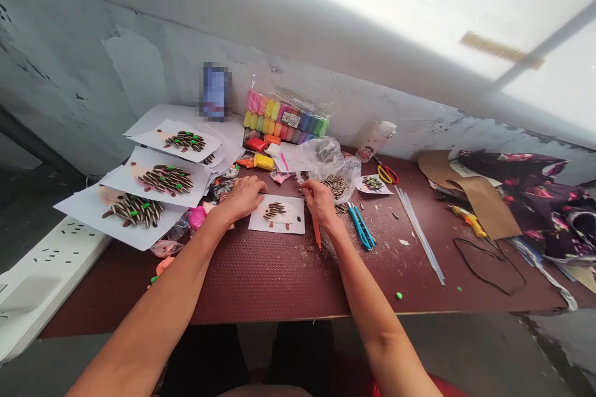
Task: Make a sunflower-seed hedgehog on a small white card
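Note:
In front of me a small white card (298, 228) lies on the dark red table. It carries a hedgehog shape of pale clay (282, 217), partly covered with striped sunflower seeds (274, 211). At the card's upper left corner rests my left hand (243, 197), fingers stretched and loosely bent, with nothing visible in them. My right hand (322, 201) is beside the card's right edge, thumb and fingertips pinched together; what is between them is too small to make out. Next to that hand, loose sunflower seeds (336, 186) spill from a clear plastic bag (326, 152). An orange pen-like tool (317, 236) lies under the wrist.
Left, finished hedgehog cards (170, 180) overlap on white sheets. Behind are coloured clay packs (284, 121) and a white bottle (375, 141). Rightward lie a blue cutter (361, 227), scissors (386, 173), glue sticks (421, 236) and a yellow glue gun (470, 220) with its cord.

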`<state>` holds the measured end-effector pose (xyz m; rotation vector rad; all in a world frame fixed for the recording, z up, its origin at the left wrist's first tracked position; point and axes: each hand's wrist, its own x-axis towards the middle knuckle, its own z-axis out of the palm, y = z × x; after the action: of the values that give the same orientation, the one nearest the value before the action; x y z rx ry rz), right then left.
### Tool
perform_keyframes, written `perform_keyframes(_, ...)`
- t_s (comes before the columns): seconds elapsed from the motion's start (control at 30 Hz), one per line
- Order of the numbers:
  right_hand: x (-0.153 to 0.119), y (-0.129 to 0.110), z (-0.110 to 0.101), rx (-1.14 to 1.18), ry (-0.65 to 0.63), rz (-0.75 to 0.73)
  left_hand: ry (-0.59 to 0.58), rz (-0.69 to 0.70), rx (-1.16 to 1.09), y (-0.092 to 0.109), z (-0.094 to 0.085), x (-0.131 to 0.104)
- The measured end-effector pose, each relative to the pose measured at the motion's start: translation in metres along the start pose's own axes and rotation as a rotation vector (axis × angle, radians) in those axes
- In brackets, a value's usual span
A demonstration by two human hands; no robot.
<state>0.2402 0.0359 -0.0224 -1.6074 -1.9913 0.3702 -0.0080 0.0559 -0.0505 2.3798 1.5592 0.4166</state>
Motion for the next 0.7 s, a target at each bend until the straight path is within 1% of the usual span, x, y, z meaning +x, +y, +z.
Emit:
perform_keyframes(0.1,-0.007,-0.003,0.000,0.219,0.006,0.037,-0.021,-0.004,-0.008,0.001,-0.003,0.001)
perform_keyframes(0.2,-0.014,-0.009,0.000,0.343,-0.013,0.046,-0.023,0.009,-0.024,0.001,-0.005,0.001)
perform_keyframes(0.37,-0.022,-0.017,0.001,0.385,-0.041,0.049,-0.031,0.006,-0.022,0.002,-0.007,0.001)
perform_keyframes(0.57,-0.031,-0.023,-0.001,0.380,0.000,0.036,-0.014,0.005,-0.026,0.003,-0.006,0.003)
perform_keyframes(0.7,-0.036,-0.025,0.000,0.411,-0.062,0.104,0.002,-0.003,-0.028,0.002,-0.004,0.004)
